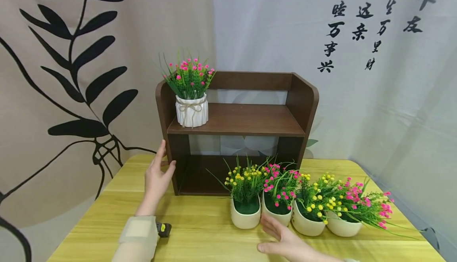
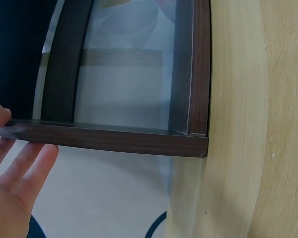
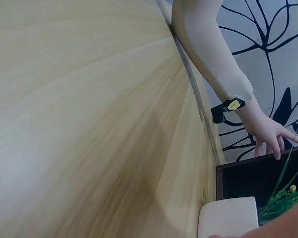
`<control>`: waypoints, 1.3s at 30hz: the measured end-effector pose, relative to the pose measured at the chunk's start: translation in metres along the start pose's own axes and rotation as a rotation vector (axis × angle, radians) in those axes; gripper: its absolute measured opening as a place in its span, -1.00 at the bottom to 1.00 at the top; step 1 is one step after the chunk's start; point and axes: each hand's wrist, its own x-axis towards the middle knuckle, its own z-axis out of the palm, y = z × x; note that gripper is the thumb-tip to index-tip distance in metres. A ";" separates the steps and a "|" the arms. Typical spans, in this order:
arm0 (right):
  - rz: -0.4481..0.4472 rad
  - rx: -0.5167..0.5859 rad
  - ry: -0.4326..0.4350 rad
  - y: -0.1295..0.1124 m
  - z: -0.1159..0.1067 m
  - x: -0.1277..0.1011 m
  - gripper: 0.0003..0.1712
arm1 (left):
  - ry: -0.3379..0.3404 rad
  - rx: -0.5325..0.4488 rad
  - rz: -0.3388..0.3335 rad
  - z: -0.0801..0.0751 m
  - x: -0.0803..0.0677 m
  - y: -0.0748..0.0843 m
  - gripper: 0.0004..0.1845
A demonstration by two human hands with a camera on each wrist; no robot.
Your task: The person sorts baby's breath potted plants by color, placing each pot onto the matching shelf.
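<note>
A dark brown two-tier wooden shelf (image 1: 250, 121) stands on the table. My left hand (image 1: 158, 176) holds its left side panel (image 2: 109, 139), with the thumb on the inner side and the fingers along the outside. Near the front, my right hand (image 1: 285, 242) has its fingers extended, fingertips right at a white pot of pink flowers (image 1: 280, 188). Left of that stands a pot of yellow flowers (image 1: 246, 214). To its right are another yellow-flowered pot (image 1: 308, 222) and a pink-flowered one (image 1: 344, 226). A white pot (image 3: 228, 218) shows low in the right wrist view.
On the shelf's upper board, at the left, sits a white ribbed pot (image 1: 192, 113) tied with twine, holding pink flowers. The yellowish wooden table (image 1: 200, 230) carries everything. Behind hangs a curtain (image 1: 257, 28) with printed plants and writing.
</note>
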 end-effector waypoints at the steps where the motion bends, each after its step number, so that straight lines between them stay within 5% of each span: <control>1: 0.002 0.005 0.001 0.000 0.000 0.001 0.08 | 0.000 0.000 -0.001 0.000 0.000 0.000 -0.11; 23: 0.065 0.030 0.059 0.001 0.012 0.016 0.11 | -0.007 0.010 -0.026 0.002 -0.001 0.003 -0.12; 39: -0.055 0.033 0.301 0.014 0.031 0.051 0.17 | -0.002 0.008 -0.025 0.001 -0.001 0.002 -0.12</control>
